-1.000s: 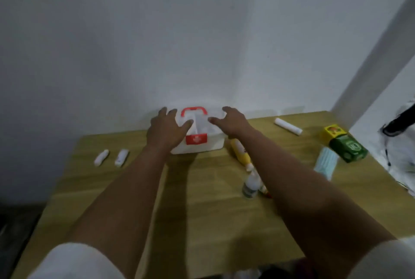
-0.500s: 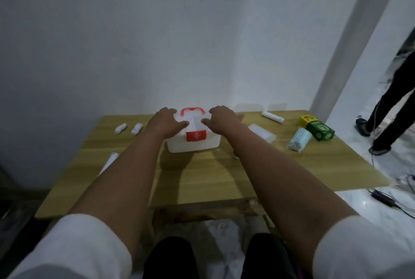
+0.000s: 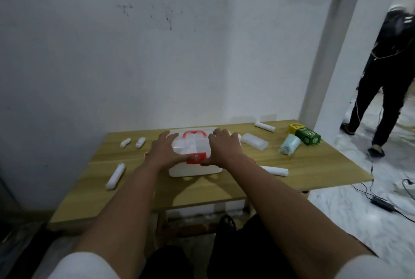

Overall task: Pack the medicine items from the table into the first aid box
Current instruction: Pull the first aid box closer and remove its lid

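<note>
The white first aid box (image 3: 195, 169) with a red handle and red front latch stands mid-table, lid down. My left hand (image 3: 163, 151) lies flat on the lid's left part, its thumb reaching toward the latch. My right hand (image 3: 222, 146) lies on the lid's right part, thumb down by the latch. Loose items lie around the box: a white tube (image 3: 115, 176), two small white rolls (image 3: 125, 143) (image 3: 140, 142), a white roll (image 3: 275, 170), a clear pack (image 3: 254, 141), another roll (image 3: 265, 126), a mask bundle (image 3: 289, 147), a green box (image 3: 308, 136) and a yellow box (image 3: 295, 127).
The wooden table (image 3: 325, 166) stands against a white wall. A person in dark clothes (image 3: 386, 81) walks on the floor at the right. Cables and an adapter (image 3: 381, 202) lie on the floor beside the table's right edge.
The view has pulled back and tilted up. My hands have slid over the lid, thumbs now at the red latch. The person at the right has walked further into view.
</note>
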Demonstrator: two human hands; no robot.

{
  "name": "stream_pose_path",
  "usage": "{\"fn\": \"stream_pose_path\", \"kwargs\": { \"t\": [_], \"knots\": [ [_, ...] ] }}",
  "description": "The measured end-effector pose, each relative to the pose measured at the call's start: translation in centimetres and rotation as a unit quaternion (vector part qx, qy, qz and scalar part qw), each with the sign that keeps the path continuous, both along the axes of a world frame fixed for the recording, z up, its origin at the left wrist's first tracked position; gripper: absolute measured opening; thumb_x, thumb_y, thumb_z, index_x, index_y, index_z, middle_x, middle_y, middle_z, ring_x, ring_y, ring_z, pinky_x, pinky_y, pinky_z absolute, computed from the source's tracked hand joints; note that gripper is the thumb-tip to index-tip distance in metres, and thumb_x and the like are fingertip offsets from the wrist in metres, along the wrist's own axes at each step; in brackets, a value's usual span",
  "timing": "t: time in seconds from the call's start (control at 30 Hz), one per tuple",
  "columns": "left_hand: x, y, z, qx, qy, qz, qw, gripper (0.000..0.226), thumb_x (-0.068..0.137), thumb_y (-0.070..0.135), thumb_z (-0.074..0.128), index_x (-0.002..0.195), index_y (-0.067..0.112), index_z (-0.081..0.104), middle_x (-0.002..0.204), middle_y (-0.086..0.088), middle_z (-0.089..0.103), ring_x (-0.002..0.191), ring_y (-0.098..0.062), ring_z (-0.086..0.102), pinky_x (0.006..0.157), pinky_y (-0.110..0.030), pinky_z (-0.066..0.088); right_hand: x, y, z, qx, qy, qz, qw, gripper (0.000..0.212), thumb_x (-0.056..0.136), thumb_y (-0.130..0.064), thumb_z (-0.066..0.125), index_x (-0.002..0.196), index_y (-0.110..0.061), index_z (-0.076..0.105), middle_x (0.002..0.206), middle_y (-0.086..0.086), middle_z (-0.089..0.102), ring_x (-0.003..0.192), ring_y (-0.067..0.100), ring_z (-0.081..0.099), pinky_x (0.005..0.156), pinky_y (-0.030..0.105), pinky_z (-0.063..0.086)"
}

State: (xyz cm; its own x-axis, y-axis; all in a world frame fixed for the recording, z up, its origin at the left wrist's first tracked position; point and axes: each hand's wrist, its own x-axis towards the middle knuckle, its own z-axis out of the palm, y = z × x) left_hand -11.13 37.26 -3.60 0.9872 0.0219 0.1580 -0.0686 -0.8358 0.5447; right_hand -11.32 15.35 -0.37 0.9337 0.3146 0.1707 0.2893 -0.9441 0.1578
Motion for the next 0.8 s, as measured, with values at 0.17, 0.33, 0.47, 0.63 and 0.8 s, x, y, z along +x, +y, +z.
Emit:
{"fn": "stream_pose_path", "kwargs": {
  "t": [0.17, 0.33, 0.47, 0.63, 0.8],
  "knots": [
    [-3.3, -1.4, -0.2, -0.050, -0.035, 0.000, 0.998, 0.114, 0.061, 0.055, 0.088, 0.155, 0.034, 0.028, 0.166, 0.011, 0.007, 0.147, -0.024, 0.025, 0.108, -0.046, 0.037, -0.2, 0.0, -2.5, -0.015, -0.049, 0.026, 0.998, 0.098, 0.080, -0.067, 0.071, 0.157, -0.026, 0.027, 0.154, 0.017, 0.043, 0.138, 0.041, 0.042, 0.109, 0.059, 0.034],
    [-3.2, -1.5, -0.6, -0.035, -0.032, -0.004, 0.999, 0.118, 0.060, 0.047, 0.091, 0.156, 0.032, 0.025, 0.166, 0.013, 0.004, 0.148, -0.024, 0.023, 0.106, -0.045, 0.039, -0.9, 0.3, -3.6, 0.020, -0.096, 0.079, 0.992, 0.096, 0.077, -0.061, 0.075, 0.152, -0.013, 0.039, 0.152, 0.016, 0.048, 0.138, 0.037, 0.044, 0.107, 0.055, 0.038],
    [-3.6, -1.4, -0.3, -0.033, -0.037, -0.014, 0.999, 0.119, 0.063, 0.049, 0.091, 0.158, 0.031, 0.021, 0.167, 0.009, 0.004, 0.150, -0.024, 0.020, 0.109, -0.046, 0.037, -1.5, -0.3, -4.4, 0.060, -0.081, 0.128, 0.987, 0.084, 0.080, -0.061, 0.070, 0.148, -0.028, 0.033, 0.161, 0.018, 0.039, 0.148, 0.043, 0.034, 0.114, 0.066, 0.031],
    [-3.8, -1.6, -0.5, -0.131, -0.066, 0.002, 0.989, 0.134, 0.054, 0.060, 0.091, 0.158, 0.035, 0.011, 0.166, 0.006, 0.014, 0.150, -0.020, 0.021, 0.114, -0.048, 0.035, -1.7, -1.2, -5.4, 0.217, -0.115, 0.218, 0.944, 0.028, 0.094, -0.045, 0.057, 0.116, -0.028, 0.061, 0.150, 0.006, 0.053, 0.144, 0.032, 0.044, 0.112, 0.067, 0.033],
    [-4.2, -2.1, -0.5, -0.260, -0.021, 0.015, 0.965, 0.145, 0.058, 0.047, 0.095, 0.158, 0.038, -0.009, 0.162, 0.000, 0.028, 0.142, -0.024, 0.035, 0.108, -0.040, 0.037, -0.9, -0.7, -3.5, 0.289, -0.113, 0.204, 0.928, 0.036, 0.096, -0.050, 0.050, 0.109, -0.024, 0.070, 0.126, -0.003, 0.068, 0.122, 0.021, 0.060, 0.113, 0.062, 0.032]
  ]
}}
